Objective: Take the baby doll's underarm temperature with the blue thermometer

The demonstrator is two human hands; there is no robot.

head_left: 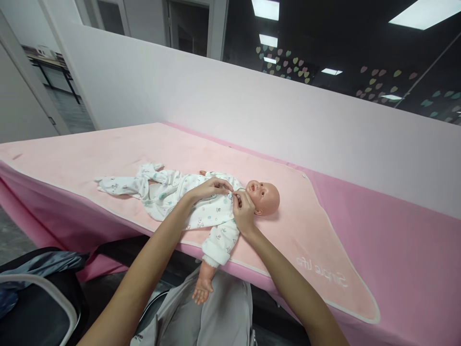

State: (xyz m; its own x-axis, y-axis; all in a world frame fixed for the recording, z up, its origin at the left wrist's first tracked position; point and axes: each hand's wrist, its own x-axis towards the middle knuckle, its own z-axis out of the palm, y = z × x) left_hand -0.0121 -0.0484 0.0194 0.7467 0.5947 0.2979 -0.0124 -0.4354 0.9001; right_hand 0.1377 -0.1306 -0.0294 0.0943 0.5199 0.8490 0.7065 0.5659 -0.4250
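Observation:
A baby doll (267, 198) lies on its back with its head to the right, dressed in a white baby outfit (207, 216) with small printed figures. My left hand (213, 188) rests over the doll's chest, fingertips pinched on the outfit's front edge just below the neck. Close beside it, my right hand (244, 210) has thumb and fingers closed on the same edge under the chin. The fastening between my fingertips is too small to make out. One doll arm (205, 283) hangs over the table's near edge, its sleeve cuff folded back. The outfit's legs lie crumpled to the left.
Under the doll is a pale pink blanket (288, 245) with a white border, spread on a table with a darker pink cover (403, 250). A white wall (230, 110) runs behind it. To the lower left stands a chair (39, 298) with blue-grey cloth on it.

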